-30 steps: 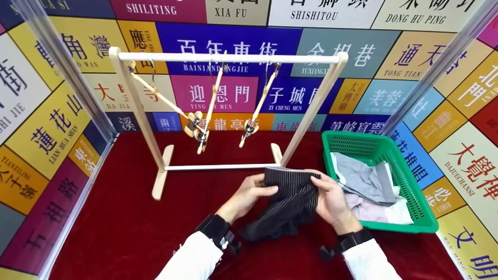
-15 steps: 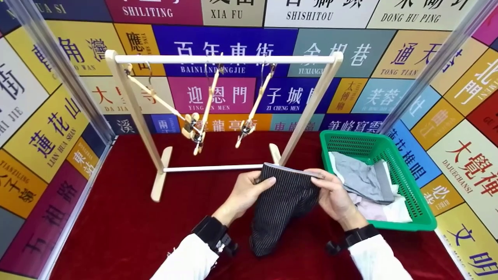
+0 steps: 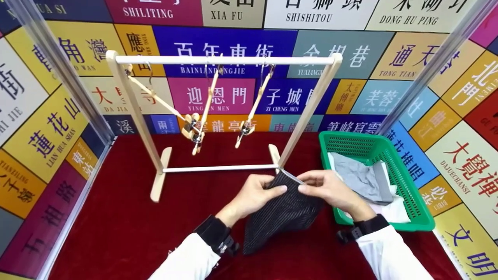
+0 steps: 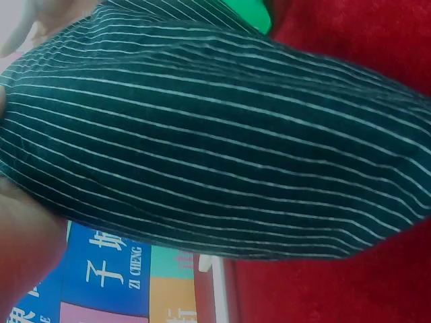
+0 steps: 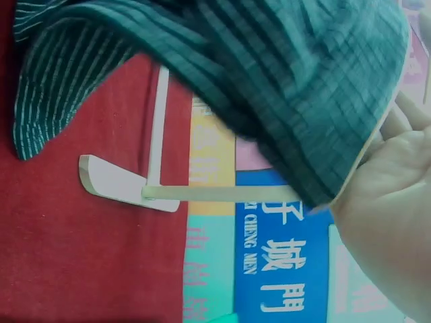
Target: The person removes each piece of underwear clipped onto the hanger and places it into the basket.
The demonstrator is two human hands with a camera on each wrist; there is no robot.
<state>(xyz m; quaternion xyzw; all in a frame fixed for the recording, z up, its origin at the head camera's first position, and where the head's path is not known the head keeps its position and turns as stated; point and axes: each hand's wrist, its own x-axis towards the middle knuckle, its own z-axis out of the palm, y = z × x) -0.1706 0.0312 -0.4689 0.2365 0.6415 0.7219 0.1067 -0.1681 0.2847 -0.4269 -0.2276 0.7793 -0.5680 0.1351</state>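
Note:
A black garment with thin white stripes, shaped like small shorts, hangs from both hands over the red cloth. My left hand pinches the top edge at its left end, thumb in front and fingers behind. At the right part of that edge, my right hand holds the fabric between thumb and fingers. The pale inner side of the edge shows as a thin slanting line. Striped fabric fills much of the left wrist view. In the right wrist view, the palm lies beside the edge of the shorts.
A wooden rack stands behind the hands, with several clip hangers on its top bar. To the right, a green basket holds a grey garment and paler cloth. Printed panels surround the red cloth.
The shorts have been spread from a bunched state, then turned so their top edge slants down to the right. The right hand has shifted its hold along the edge, closer to the left hand.

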